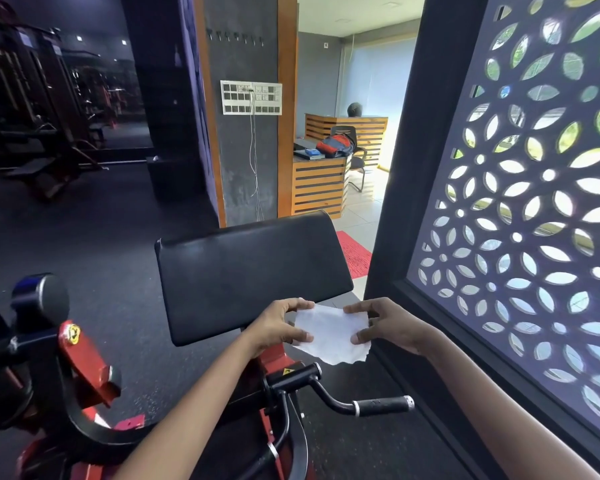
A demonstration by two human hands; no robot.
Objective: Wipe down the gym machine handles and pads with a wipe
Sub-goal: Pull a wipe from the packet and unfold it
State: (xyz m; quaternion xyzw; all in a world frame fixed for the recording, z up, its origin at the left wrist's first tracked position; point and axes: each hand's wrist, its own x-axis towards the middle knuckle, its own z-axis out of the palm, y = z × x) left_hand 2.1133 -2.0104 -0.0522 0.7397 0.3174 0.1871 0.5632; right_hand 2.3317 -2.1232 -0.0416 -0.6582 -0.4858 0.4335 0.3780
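A white wipe (331,332) is stretched flat between both hands, in the air just in front of the near right corner of the machine's black arm pad (250,271). My left hand (278,325) pinches its left edge and my right hand (383,323) pinches its right edge. Below the wipe, a black handle with a silver end cap (383,407) sticks out to the right from the red frame (84,355). A black roller pad (44,299) sits at the left of the machine.
A dark perforated screen wall (520,209) stands close on the right. Dark rubber floor (94,237) spreads to the left, with other gym machines (39,133) at the back left. A pillar (246,133) and a wooden desk (321,181) lie beyond the pad.
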